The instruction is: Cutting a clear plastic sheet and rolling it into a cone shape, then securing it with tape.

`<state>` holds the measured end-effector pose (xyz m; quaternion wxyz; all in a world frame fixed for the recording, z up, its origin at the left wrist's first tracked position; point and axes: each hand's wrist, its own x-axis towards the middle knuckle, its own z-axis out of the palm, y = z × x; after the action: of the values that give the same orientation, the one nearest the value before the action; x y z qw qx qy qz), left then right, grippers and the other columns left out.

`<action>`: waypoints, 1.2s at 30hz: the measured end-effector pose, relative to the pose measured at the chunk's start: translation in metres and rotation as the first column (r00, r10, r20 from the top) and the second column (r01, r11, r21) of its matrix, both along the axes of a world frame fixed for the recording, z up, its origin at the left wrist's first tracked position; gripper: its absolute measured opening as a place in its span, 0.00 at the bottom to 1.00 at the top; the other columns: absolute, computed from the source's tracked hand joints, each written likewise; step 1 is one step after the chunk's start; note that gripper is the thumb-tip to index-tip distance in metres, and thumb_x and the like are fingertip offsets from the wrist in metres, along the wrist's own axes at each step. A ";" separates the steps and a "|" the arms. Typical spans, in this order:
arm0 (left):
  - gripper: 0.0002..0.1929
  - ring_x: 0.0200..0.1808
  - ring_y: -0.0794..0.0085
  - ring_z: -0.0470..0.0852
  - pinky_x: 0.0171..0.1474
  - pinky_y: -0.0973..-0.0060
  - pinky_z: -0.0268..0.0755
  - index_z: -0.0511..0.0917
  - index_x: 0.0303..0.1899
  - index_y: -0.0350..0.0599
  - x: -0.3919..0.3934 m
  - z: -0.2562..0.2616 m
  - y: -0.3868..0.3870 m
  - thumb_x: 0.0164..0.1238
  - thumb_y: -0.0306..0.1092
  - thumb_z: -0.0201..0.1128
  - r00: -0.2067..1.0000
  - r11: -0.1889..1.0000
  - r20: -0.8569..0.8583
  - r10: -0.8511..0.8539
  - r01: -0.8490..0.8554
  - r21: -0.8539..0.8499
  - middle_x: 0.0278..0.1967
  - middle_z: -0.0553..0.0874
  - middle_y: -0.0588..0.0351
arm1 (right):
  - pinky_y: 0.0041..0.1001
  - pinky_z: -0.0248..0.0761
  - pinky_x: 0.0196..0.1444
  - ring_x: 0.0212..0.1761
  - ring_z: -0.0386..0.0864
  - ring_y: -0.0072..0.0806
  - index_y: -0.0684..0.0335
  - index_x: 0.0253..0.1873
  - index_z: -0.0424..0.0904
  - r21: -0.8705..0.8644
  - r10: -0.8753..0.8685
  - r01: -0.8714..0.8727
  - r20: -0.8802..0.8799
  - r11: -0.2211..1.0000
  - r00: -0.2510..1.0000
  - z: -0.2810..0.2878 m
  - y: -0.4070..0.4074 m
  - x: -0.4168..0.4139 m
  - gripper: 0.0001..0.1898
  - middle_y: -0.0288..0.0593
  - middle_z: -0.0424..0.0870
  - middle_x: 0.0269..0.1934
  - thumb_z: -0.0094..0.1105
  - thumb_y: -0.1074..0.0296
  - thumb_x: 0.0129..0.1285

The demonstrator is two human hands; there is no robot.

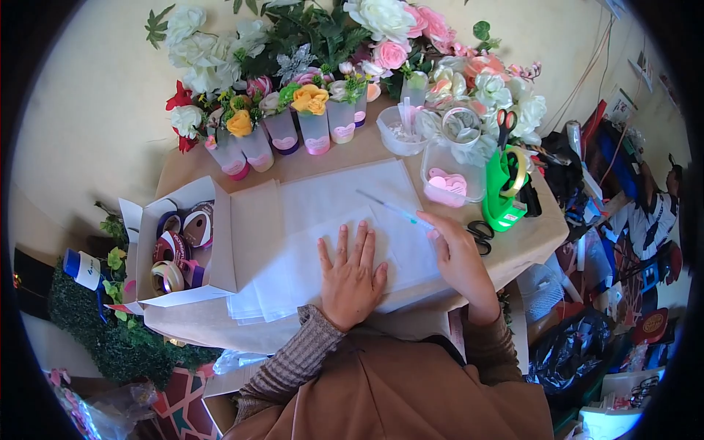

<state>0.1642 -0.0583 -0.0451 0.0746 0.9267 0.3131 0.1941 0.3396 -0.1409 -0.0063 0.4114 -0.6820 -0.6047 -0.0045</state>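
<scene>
My left hand lies flat, fingers spread, on a stack of translucent white sheets on the covered table. At the right part of the stack, my right hand pinches a slim clear stick-like tool, perhaps a pen or cutter, whose thin end points up and left over the sheets. Black-handled scissors lie just right of that hand. Beyond them stands a green tape dispenser with a tape roll and orange-and-black scissors upright in it.
An open white box of ribbon rolls stands at the left. Along the back are frosted cups with artificial flowers and larger bouquets. Plastic tubs, one with pink heart tags, stand right of the sheets. Mixed goods and a black bag lie beyond the right edge.
</scene>
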 end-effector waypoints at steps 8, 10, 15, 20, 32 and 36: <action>0.28 0.71 0.48 0.54 0.69 0.43 0.31 0.60 0.66 0.40 -0.001 0.000 0.000 0.69 0.45 0.45 1.000 1.000 0.000 -0.008 0.008 0.009 0.69 0.61 0.48 | 0.27 0.62 0.22 0.17 0.68 0.26 0.67 0.34 0.79 -0.141 -0.289 0.260 -0.251 0.955 0.924 -0.004 0.003 0.002 0.11 0.43 0.71 0.16 0.63 0.63 0.59; 0.28 0.71 0.48 0.54 0.69 0.43 0.31 0.60 0.66 0.40 -0.001 -0.001 0.001 0.69 0.45 0.45 1.000 1.000 0.003 -0.009 0.009 0.015 0.69 0.61 0.48 | 0.25 0.59 0.20 0.16 0.64 0.23 0.67 0.31 0.79 -0.088 -0.276 0.262 -0.272 0.961 0.922 -0.008 0.005 0.000 0.11 0.41 0.69 0.15 0.63 0.64 0.58; 0.28 0.71 0.47 0.53 0.68 0.41 0.32 0.59 0.67 0.41 0.000 -0.001 0.001 0.70 0.46 0.45 1.000 1.000 -0.012 -0.006 0.006 0.006 0.69 0.61 0.48 | 0.23 0.60 0.21 0.17 0.66 0.20 0.69 0.34 0.80 -0.075 -0.249 0.239 -0.364 0.968 0.897 -0.019 0.004 0.004 0.08 0.43 0.71 0.16 0.62 0.68 0.57; 0.29 0.71 0.47 0.53 0.68 0.40 0.32 0.59 0.67 0.40 -0.001 0.000 0.001 0.70 0.46 0.45 1.000 1.000 -0.019 -0.009 0.009 0.000 0.69 0.60 0.49 | 0.19 0.67 0.34 0.28 0.69 0.17 0.70 0.51 0.77 -0.044 -0.136 0.129 -0.379 0.991 0.915 -0.017 -0.005 0.003 0.14 0.39 0.80 0.32 0.56 0.76 0.59; 0.30 0.72 0.48 0.51 0.69 0.42 0.30 0.55 0.68 0.38 -0.002 -0.001 0.001 0.70 0.45 0.46 1.000 1.000 -0.001 -0.017 0.017 -0.022 0.70 0.57 0.47 | 0.26 0.68 0.43 0.39 0.75 0.36 0.61 0.61 0.72 0.011 -0.303 0.305 -0.071 0.952 0.950 -0.009 -0.014 -0.001 0.25 0.47 0.77 0.41 0.51 0.81 0.55; 0.35 0.72 0.45 0.49 0.69 0.43 0.31 0.49 0.69 0.34 -0.002 0.000 0.002 0.67 0.45 0.49 0.998 0.998 0.062 -0.010 0.014 -0.065 0.70 0.53 0.39 | 0.38 0.63 0.54 0.49 0.71 0.42 0.62 0.59 0.72 0.091 -0.397 0.392 0.373 0.915 0.839 0.002 -0.016 -0.014 0.24 0.49 0.75 0.46 0.53 0.78 0.55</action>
<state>0.1626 -0.0562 -0.0453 0.1156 0.9193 0.3110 0.2117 0.3258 -0.1566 -0.0046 0.2790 -0.7751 -0.5199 -0.2258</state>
